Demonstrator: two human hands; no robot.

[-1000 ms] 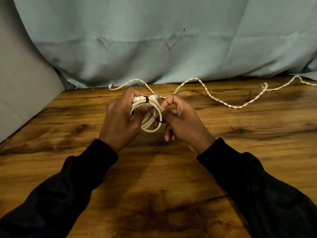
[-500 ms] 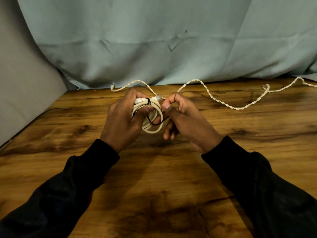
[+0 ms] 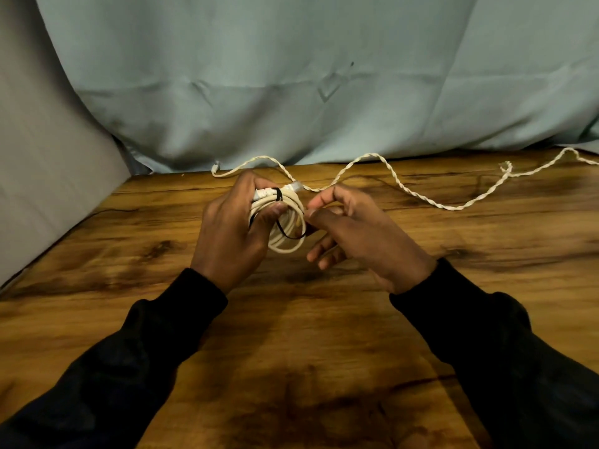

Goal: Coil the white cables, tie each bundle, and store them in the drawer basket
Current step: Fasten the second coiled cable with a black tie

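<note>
Behind left hand (image 3: 233, 228) — coiled cable (image 3: 288, 234) half-hidden

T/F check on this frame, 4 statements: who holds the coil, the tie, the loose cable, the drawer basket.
1. The left hand grips the coil. True.
2. The tie on the coil is red. False: it is black.
3. A twisted cable lies loose on the table. True.
4. The drawer basket sits beside the right hand. False: no basket is in view.
</note>
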